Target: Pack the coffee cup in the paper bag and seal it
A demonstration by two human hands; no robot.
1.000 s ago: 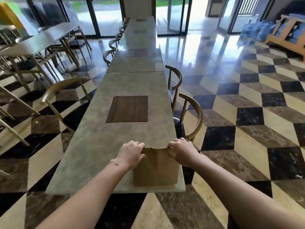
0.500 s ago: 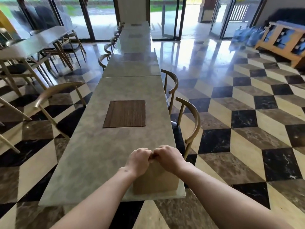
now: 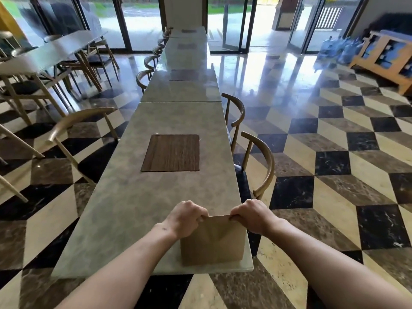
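Note:
A brown paper bag [image 3: 211,244] stands upright at the near right corner of the long marble table [image 3: 138,210]. Its top edge is folded flat and closed. My left hand [image 3: 185,218] pinches the left end of that top fold. My right hand [image 3: 250,216] pinches the right end, fingers curled over the edge. The coffee cup is not visible; the bag's inside is hidden.
A dark wooden placemat [image 3: 171,152] lies on the table beyond the bag. Wooden chairs [image 3: 258,166] stand close along the right side, more chairs [image 3: 73,128] on the left. Water bottles and a wooden rack [image 3: 383,56] sit at the far right.
Half a second ago my hands met at the middle of the bag's top. They have slid apart to its two ends, flattening the fold.

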